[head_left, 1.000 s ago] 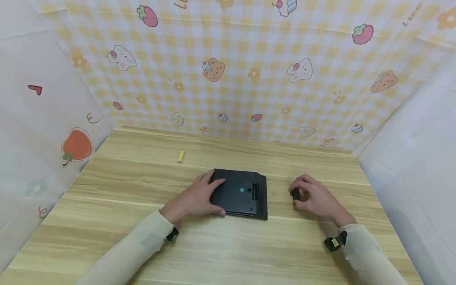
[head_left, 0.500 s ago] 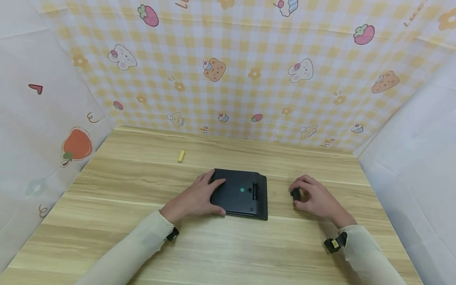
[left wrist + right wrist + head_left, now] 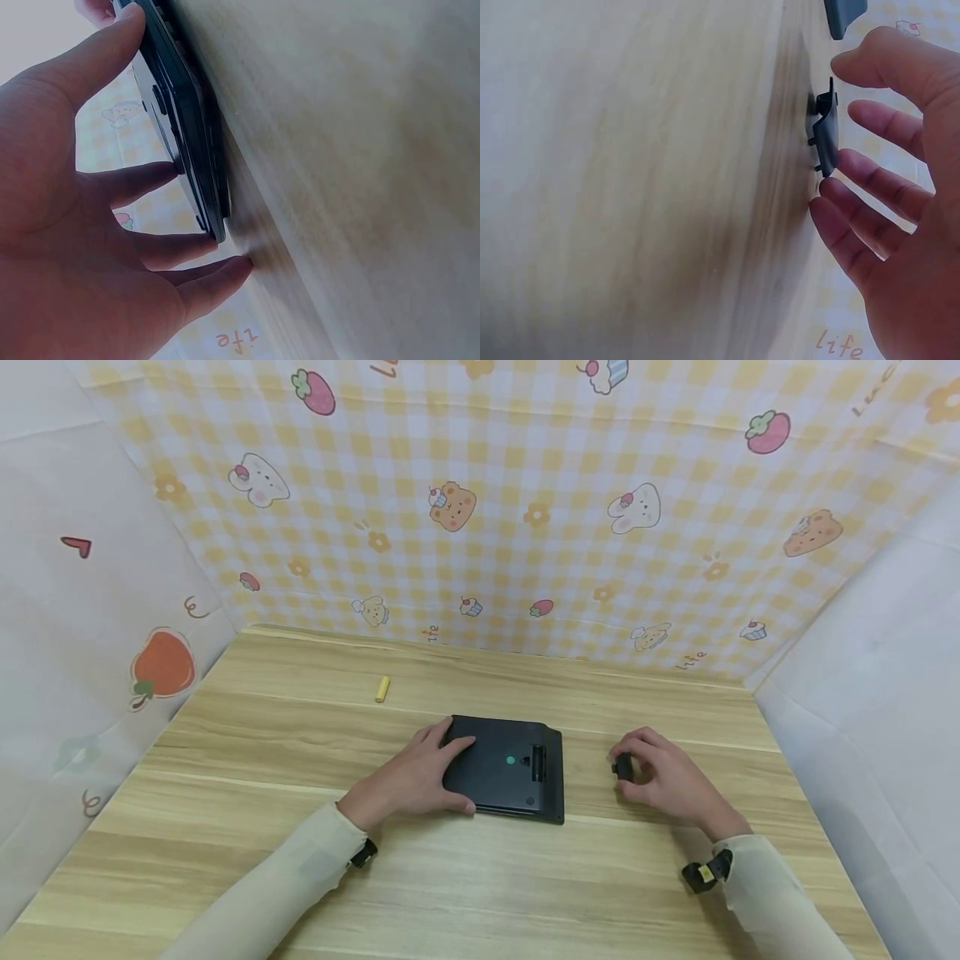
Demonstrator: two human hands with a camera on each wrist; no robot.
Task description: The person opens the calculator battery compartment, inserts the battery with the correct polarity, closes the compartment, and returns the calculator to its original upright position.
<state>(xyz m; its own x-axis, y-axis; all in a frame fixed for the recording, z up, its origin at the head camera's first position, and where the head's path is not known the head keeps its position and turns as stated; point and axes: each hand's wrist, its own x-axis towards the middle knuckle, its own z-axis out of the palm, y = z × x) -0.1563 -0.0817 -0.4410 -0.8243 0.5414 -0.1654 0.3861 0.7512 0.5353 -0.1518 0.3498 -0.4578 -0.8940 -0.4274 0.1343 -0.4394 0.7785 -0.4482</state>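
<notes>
A black calculator [image 3: 491, 768] lies face down on the table, with a green round sticker on its back and an uncovered battery compartment [image 3: 537, 763] near its right end. My left hand [image 3: 412, 781] holds its left end, thumb at the near edge, other fingers on the back and far edge. Right of it, a small black battery cover [image 3: 623, 767] sits between the thumb and fingers of my right hand [image 3: 663, 777]. In the right wrist view the cover [image 3: 826, 135] appears side-on, its little clips toward the table and fingertips right at its lower end.
A yellow battery [image 3: 382, 689] lies toward the back left of the wooden table [image 3: 480, 877]. A checked cloth [image 3: 525, 560] hangs behind the table, with pale cloth walls at both sides. Each wrist wears a small black camera.
</notes>
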